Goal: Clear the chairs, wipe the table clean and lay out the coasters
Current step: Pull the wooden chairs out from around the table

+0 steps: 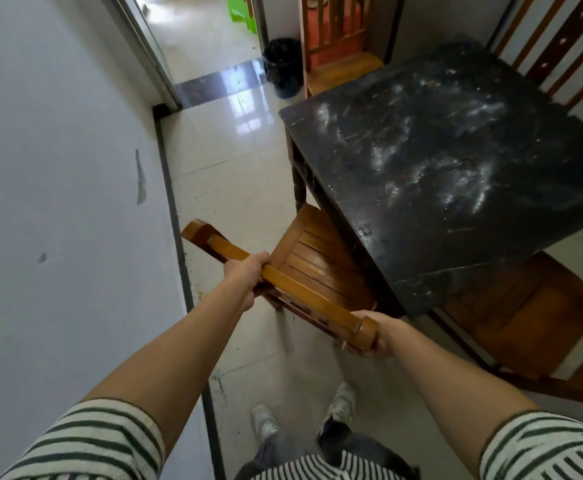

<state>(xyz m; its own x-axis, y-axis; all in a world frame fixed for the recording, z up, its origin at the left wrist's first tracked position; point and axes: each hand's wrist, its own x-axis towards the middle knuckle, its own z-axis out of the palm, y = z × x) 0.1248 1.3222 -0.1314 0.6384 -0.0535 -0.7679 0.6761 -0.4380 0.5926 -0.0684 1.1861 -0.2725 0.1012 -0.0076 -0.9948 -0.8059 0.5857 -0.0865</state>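
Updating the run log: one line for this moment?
step: clear chairs | left hand: grips chair rail | right hand: grips rail end | table: smeared, unwiped

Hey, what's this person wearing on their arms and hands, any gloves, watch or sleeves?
No gloves, watch or rings show on the left hand or right hand. Both forearms are bare. The left sleeve and right sleeve are white with dark stripes, ending near the elbows.

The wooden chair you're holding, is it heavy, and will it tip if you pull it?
Probably heavy: the wooden chair looks like solid slatted wood, and the left hand and right hand both grip its top rail. It should stay stiff. Pulled from so high, it might tip backward.
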